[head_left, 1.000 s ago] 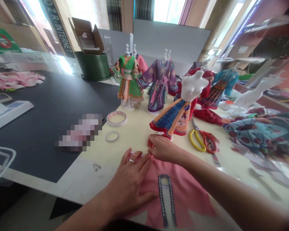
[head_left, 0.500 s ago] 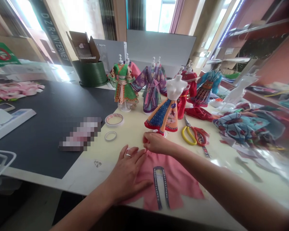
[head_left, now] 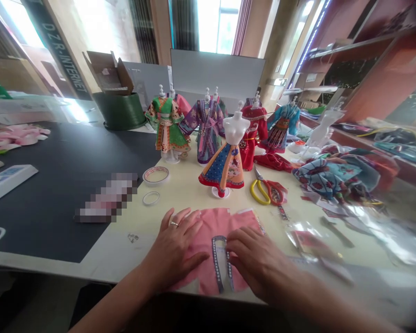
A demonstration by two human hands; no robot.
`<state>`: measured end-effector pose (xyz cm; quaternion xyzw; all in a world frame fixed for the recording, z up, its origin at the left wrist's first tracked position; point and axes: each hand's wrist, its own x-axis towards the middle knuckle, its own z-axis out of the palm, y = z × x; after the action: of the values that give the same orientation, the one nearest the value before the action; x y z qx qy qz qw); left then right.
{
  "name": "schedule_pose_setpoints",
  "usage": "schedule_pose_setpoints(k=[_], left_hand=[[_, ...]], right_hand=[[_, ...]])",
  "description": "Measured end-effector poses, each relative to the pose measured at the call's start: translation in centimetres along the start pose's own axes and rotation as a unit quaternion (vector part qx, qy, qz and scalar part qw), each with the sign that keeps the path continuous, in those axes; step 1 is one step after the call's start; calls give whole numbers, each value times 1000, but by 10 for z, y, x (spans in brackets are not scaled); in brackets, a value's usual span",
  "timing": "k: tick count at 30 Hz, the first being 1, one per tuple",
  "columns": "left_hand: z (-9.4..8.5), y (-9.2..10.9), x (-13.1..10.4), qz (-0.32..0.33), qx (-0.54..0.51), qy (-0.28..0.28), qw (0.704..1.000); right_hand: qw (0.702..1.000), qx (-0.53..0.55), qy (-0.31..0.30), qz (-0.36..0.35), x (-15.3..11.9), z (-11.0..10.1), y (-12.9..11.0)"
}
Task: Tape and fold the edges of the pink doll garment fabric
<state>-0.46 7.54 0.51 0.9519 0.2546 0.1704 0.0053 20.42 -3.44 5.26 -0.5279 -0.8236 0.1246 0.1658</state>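
A pink doll garment [head_left: 208, 222] lies spread at the table's near edge. Its narrow front opening is edged with a dark, pearl-beaded trim [head_left: 216, 268]. My left hand [head_left: 178, 240], with a ring on one finger, rests flat on the garment's left part, fingers spread. On the right side, my right hand [head_left: 254, 254] has its fingers curled and bunched at the beaded trim, thumb below them. Its fingertips are partly hidden against the cloth, which they appear to pinch. Some of the right part lies under this hand.
Beyond the garment stands a doll mannequin [head_left: 235, 127] in a patterned skirt [head_left: 222, 166], with several dressed ones behind. Scissors [head_left: 268, 189] lie to the right, near fabric scraps [head_left: 326, 178] and a plastic packet [head_left: 310, 243]. Two tape rolls [head_left: 156, 175] are on the left.
My right hand has moved from the garment's top edge down to the beaded trim. My left hand stays flat on the cloth. The view has shifted slightly to the right.
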Motion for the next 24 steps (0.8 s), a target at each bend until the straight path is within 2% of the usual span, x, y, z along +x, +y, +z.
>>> schedule_pose_setpoints(k=[4,8,12,15,20,24], left_hand=[[2,6,-3,54,-8,-18,998],[4,3,-5,89,9,-15,996],[1,-9,-13,68,31,-3,997],[1,-19,-23,52,50,8,997],[14,-35,-30,46,79,27,995],[19,-52,-27,47,73,31,996]], right_hand=[[997,-43,4,60,-30,19,10],[997,-46,12,65,-42,26,13],[995,-44,61,61,-48,23,8],[995,-42,75,45,-51,23,5],[994,-21,104,30,-53,23,2],[987,-15,157,-24,-48,33,7]])
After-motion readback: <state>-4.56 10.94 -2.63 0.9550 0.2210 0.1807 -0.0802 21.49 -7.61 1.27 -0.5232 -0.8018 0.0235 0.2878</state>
